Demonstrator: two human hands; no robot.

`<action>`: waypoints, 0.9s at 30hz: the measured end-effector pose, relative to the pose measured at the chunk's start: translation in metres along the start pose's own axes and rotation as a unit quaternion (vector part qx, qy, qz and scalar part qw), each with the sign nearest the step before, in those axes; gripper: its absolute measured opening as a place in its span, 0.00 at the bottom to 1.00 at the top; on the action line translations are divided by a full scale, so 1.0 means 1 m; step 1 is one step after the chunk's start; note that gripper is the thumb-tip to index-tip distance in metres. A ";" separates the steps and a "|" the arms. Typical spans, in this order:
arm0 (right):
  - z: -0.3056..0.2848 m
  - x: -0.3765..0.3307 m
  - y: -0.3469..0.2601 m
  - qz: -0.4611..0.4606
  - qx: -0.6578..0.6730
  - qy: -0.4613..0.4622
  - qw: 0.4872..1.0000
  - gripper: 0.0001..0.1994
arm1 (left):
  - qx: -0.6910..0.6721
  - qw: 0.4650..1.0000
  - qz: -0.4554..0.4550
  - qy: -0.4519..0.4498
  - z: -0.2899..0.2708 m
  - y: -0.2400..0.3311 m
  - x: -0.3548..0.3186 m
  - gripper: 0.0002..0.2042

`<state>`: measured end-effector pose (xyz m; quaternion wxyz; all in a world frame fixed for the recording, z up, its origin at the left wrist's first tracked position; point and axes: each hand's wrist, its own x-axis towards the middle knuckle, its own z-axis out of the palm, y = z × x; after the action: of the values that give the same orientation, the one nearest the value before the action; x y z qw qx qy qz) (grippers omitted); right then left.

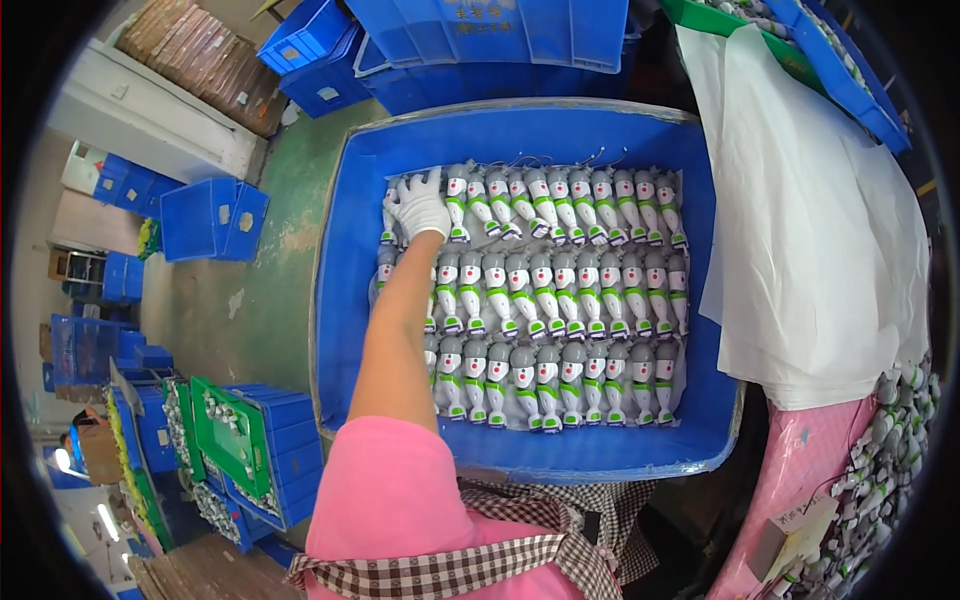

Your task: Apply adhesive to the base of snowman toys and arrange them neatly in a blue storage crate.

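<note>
My left hand (421, 207), in a white glove, lies over the far left end of the top row in a large blue bin (530, 118). Its fingers are spread and touch the leg-shaped toy parts (456, 203) there; no part shows clearly gripped. The parts have grey tops, white bodies with a red dot, green bands and purple-soled feet. They lie side by side in three rows, and my forearm hides the left ends of the lower two. My right hand is out of view.
White sheets (800, 220) hang over the bin's right side, beside a pink surface (810, 455) and a heap of similar parts (885, 470). Blue crates (490, 35) stand beyond the bin. Green trays (228, 430) rest on crates at left, and flattened cardboard (200, 60) is stacked far left.
</note>
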<state>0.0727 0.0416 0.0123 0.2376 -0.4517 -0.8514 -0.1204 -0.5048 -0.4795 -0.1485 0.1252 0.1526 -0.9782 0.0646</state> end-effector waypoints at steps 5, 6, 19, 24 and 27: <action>-0.007 0.006 -0.018 0.226 0.150 0.011 0.962 0.12 | -0.150 0.988 0.009 -0.025 0.010 0.001 0.009 0.19; -0.006 0.005 -0.015 0.226 0.150 0.010 0.962 0.12 | -0.205 0.978 0.030 -0.012 0.007 -0.003 0.008 0.18; 0.017 0.003 0.004 0.080 0.201 0.115 0.969 0.10 | -0.059 0.993 0.097 0.000 0.007 0.031 -0.016 0.20; 0.018 0.009 -0.006 0.095 0.302 0.155 0.936 0.09 | -0.288 0.943 0.022 0.164 -0.014 -0.025 -0.016 0.12; 0.007 0.010 -0.011 0.065 0.234 0.154 0.958 0.09 | -0.340 0.927 -0.028 0.156 -0.026 -0.036 -0.023 0.11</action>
<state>0.0563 0.0454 0.0116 0.4720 -0.4136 -0.7779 0.0296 -0.4667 -0.5032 -0.1264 0.3222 0.1165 -0.9049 -0.2527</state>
